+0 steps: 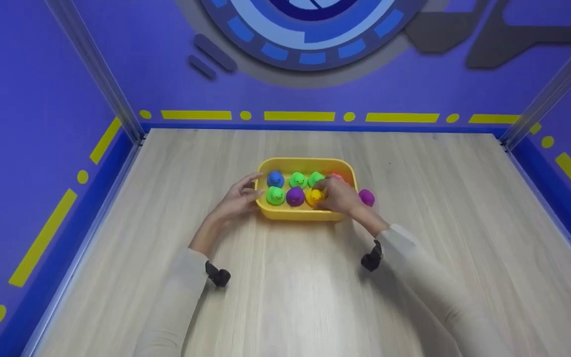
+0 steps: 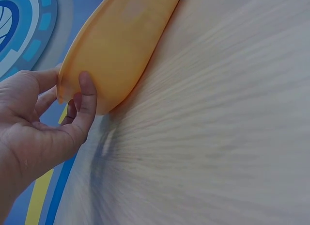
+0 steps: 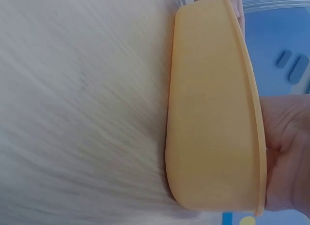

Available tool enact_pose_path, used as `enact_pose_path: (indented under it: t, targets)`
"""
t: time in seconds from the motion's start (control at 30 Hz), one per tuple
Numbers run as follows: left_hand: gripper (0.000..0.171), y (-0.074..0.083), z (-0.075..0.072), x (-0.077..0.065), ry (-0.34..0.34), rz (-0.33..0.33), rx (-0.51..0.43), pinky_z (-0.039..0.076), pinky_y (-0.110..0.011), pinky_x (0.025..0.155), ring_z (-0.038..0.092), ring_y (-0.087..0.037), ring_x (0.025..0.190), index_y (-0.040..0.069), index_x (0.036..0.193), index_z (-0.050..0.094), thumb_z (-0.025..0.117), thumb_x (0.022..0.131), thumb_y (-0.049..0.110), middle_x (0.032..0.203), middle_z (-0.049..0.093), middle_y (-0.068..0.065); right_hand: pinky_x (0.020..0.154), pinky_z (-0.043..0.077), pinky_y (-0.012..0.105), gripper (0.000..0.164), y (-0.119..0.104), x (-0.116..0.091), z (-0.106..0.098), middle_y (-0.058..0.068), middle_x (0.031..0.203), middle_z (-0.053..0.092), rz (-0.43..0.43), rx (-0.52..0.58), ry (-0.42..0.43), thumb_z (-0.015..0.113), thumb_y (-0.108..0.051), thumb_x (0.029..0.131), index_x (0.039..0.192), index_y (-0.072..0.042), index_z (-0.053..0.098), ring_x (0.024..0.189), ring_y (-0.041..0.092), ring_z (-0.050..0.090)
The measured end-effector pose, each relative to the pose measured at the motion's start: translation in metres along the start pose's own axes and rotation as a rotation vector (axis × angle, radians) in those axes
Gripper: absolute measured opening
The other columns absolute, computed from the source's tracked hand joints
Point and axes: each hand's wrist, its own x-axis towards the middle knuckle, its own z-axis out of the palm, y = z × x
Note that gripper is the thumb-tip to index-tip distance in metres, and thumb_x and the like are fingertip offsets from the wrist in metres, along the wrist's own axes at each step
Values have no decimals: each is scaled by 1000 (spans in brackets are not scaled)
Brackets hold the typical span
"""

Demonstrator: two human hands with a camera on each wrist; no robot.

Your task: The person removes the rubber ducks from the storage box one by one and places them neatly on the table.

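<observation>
A yellow plastic tub stands on the wooden table, with small rubber ducks in two rows inside. My left hand grips the tub's left end, thumb against the outer wall and fingers at the rim; the left wrist view shows this hand close up. My right hand reaches over the front rim and pinches a yellow duck in the front row. Beside that duck sit a purple duck and a green duck. In the right wrist view the tub wall hides the right fingers.
The back row holds a blue duck, two green ducks and a red one partly behind the right hand. A magenta duck lies outside the tub's right end. Blue printed panels wall the table behind and at both sides.
</observation>
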Motion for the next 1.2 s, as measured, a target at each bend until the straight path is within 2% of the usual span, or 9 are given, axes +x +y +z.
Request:
enact_pose_path:
  t: [0.17,0.33,0.47,0.63,0.77,1.0,1.1,1.2]
  targets:
    - [55,3,0,0,3,-2,17,53,-29,86,54,-19,107,18,155,44,62,103,17,136,40,-12,95,55,46,38,-1,2,1,16,113,74,26,-3,17,86,-13,83,117,0,75,106,32,60]
    - [55,5,-4,-1,2,-4,36,55,-27,89,53,-22,115,18,156,43,60,104,18,138,38,-13,92,56,45,30,-4,4,1,17,109,72,39,23,9,84,-13,85,111,0,75,104,32,60]
    - [55,8,-4,-2,2,-7,26,55,-28,91,52,-25,119,18,156,42,59,104,17,136,38,-12,97,55,46,34,-7,4,-3,19,115,70,61,33,0,82,-11,86,116,2,73,110,34,60]
    - [54,7,0,-3,26,-23,-18,55,-28,89,52,-21,114,20,155,45,61,103,16,133,39,-10,102,51,48,39,-8,0,-7,19,119,67,72,30,-8,78,-7,88,123,4,69,112,34,58]
    - [54,3,2,-3,47,-42,-41,56,-29,90,53,-19,112,22,154,47,63,102,18,134,39,-9,105,51,48,40,-8,-6,-11,22,123,65,50,45,-9,77,-4,89,126,7,66,113,36,59]
    - [55,1,3,-4,64,-38,-52,56,-30,91,53,-20,111,21,154,47,63,102,16,131,40,-10,105,52,51,38,-4,-14,-17,26,126,61,-18,113,26,72,3,89,126,10,62,116,40,60]
    - [55,2,4,-4,53,-34,-50,57,-30,92,53,-20,112,19,154,46,63,102,15,131,41,-10,105,51,53,37,0,-17,-18,28,129,60,-48,164,56,70,7,89,125,11,61,117,41,59]
    - [56,2,4,-3,38,-25,-43,57,-30,91,53,-20,111,18,155,45,63,102,14,130,42,-11,107,50,55,37,4,-21,-19,29,132,58,-39,218,74,68,9,90,126,11,59,120,42,57]
